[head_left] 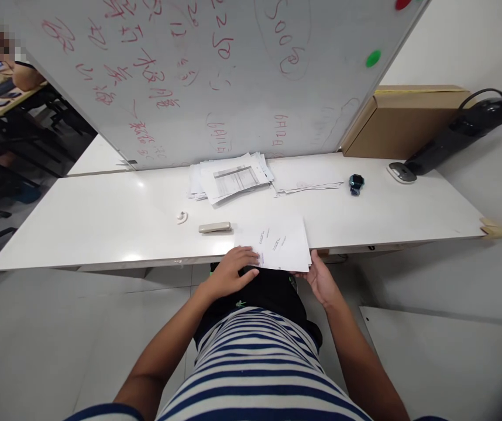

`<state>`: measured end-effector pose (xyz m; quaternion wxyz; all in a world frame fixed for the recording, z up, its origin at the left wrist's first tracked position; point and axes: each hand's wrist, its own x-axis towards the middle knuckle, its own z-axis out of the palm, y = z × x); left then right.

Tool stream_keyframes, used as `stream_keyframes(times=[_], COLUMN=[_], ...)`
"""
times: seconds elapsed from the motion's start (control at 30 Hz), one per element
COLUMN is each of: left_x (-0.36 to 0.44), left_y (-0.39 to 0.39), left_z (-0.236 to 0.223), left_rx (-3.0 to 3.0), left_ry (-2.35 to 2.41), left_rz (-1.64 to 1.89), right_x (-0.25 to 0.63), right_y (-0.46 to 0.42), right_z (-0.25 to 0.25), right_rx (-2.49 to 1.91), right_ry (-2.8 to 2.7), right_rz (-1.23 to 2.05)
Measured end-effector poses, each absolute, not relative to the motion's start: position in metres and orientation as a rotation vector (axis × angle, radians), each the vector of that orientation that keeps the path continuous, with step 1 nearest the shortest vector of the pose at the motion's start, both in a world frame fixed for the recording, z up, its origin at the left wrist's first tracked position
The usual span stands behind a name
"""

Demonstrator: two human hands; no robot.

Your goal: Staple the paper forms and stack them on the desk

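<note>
A small stack of printed white paper sheets (284, 242) lies at the table's front edge, its near edge jutting over. My left hand (233, 272) rests at the stack's lower left corner, fingers stretched out on the paper and thumb apart. At the lower right corner, my right hand (322, 279) grips the sheets, with some fingers hidden beneath them. Just left of the stack is a beige stapler (215, 227). Farther left lies a small white curved item (181, 217), perhaps an earpiece.
Behind, a pile of papers (233, 178) and more sheets (308, 186) lie before a whiteboard (242, 70). A dark watch (356, 184), a cardboard box (404, 123) and a black cylindrical device (466, 131) with a white-rimmed base occupy the right side of the white table (88, 222).
</note>
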<state>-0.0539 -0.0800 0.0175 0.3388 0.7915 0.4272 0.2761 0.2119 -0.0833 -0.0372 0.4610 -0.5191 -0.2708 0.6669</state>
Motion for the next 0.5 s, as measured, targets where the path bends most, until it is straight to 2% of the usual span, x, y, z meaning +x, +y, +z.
stream_keyframes(times=[0.1,0.2,0.27,0.5], left_x=[-0.062,-0.071,-0.074,-0.058], left_y=[-0.096,-0.102,-0.101,-0.103], left_z=[0.014,-0.006,-0.021,-0.032], left_rx=[1.998,1.536,1.202,0.871], left_ry=[1.192,1.605,1.71,1.109], left_rz=[0.784,0.921,0.867,0.782], right_x=[0.22,0.222,0.222,0.238], right_y=[-0.076,-0.069,-0.067,-0.092], right_z=[-0.024,-0.02,-0.021,-0.027], right_rx=[-1.257,-1.284,-1.301,-1.505], right_ry=[-0.623,-0.589,-0.599,-1.023], right_rz=[1.726,1.736,1.72,1.818])
